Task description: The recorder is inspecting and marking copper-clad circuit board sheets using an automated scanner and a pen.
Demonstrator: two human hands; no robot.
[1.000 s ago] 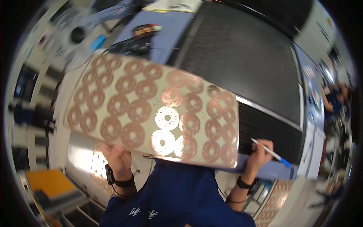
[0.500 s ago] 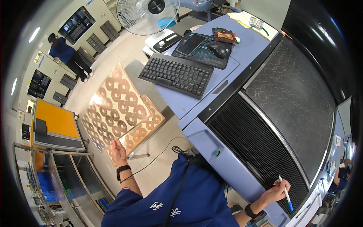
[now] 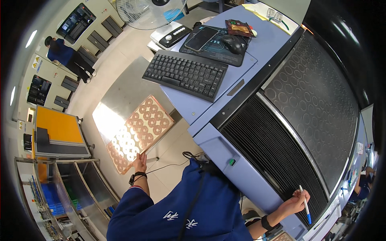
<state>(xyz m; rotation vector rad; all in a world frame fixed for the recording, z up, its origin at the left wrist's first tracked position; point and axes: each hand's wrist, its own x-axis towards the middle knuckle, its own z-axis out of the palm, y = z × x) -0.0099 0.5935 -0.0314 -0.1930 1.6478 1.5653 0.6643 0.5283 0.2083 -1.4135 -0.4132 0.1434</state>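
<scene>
Two white characters [image 3: 171,216] mark the blue shirt [image 3: 161,197]; left hand [image 3: 140,164] extends to the ringed panel [image 3: 150,120], its grip unclear; right hand [image 3: 295,203], bent, fingers gripping a pen [image 3: 305,205].

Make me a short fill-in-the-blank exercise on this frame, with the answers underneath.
1. In the picture, the lower end of the white pen in the right hand is coloured ____.
2. The panel at the left hand bears a copper-coloured pattern of ____.
3. The phone lies on the mat to the ____ of the mouse.

Missing words: blue; rings; left.
</scene>
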